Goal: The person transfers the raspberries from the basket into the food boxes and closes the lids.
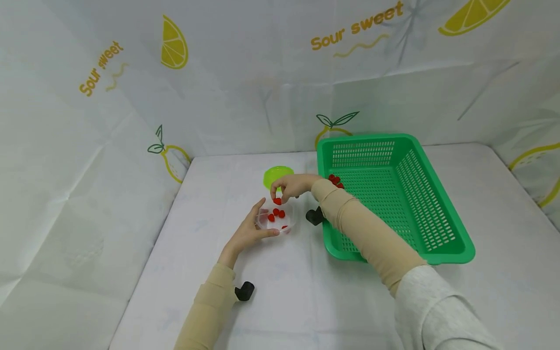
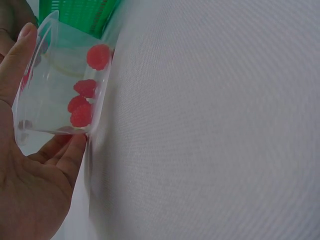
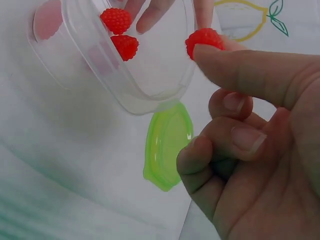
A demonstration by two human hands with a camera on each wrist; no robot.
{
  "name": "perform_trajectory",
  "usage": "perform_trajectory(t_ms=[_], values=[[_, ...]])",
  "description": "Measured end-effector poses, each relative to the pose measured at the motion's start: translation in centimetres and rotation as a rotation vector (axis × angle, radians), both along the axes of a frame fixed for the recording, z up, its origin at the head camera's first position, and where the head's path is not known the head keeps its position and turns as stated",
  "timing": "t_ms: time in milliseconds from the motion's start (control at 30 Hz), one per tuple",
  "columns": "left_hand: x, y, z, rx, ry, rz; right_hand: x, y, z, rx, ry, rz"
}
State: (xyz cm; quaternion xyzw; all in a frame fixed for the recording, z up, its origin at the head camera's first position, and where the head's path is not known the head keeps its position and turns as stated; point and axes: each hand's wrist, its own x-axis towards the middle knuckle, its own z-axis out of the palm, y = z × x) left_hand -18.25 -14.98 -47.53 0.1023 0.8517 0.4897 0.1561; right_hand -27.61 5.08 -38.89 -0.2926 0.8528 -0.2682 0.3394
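Observation:
My right hand [image 1: 295, 184] pinches a red raspberry [image 3: 204, 42] between thumb and forefinger, just above the far rim of a clear plastic container [image 2: 55, 85]. Its other fingers are curled in toward the palm. My left hand [image 1: 245, 236] grips the container at the side, thumb on one wall and fingers on the opposite one. Several raspberries [image 2: 81, 115] lie on the container's bottom. Behind my right hand, a bright green lid [image 3: 167, 145] lies on the table, partly covered by that hand in the head view.
A large green basket [image 1: 380, 189] stands to the right, under my right forearm. More raspberries [image 1: 334, 180] lie along its left side, partly hidden by the sleeve. A white cloth [image 1: 271, 301] covers the table, and a lemon-printed sheet [image 1: 245, 97] hangs behind.

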Motion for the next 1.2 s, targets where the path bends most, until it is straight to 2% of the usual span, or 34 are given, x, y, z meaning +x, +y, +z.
perform_trajectory(t_ms=[200,667,1067,1100,1200], values=[[-0.09,0.0,-0.06,0.001,0.002,-0.003,-0.03,-0.14,-0.48,0.071,-0.01,-0.008],[-0.31,-0.09,-0.41,-0.008,0.006,-0.006,0.14,-0.46,-0.88,0.148,-0.015,-0.001],[-0.4,-0.09,-0.28,-0.003,0.01,-0.012,0.17,-0.54,-0.89,0.173,-0.016,-0.016],[-0.23,-0.01,0.19,-0.003,0.002,-0.016,0.19,-0.52,-0.9,0.171,-0.015,-0.014],[-0.19,0.0,0.11,-0.001,0.001,-0.015,0.29,-0.46,-0.89,0.168,-0.009,-0.011]])
